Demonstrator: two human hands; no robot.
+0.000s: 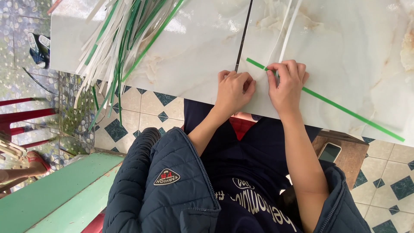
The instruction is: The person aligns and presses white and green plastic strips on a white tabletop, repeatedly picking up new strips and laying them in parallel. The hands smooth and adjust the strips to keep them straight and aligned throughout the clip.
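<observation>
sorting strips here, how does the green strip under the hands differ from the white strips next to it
The green strip lies slantwise across the marble table; the white strips run nearly straight away from the person. The green strip passes under the right hand, near the left hand, and stretches far right; the white strips end at the fingers. Both are thin, flat bands.

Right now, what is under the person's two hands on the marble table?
A long green strip and two white strips run under the right hand. Where they cross is covered. Whatever lies under the left hand is hidden.
</observation>
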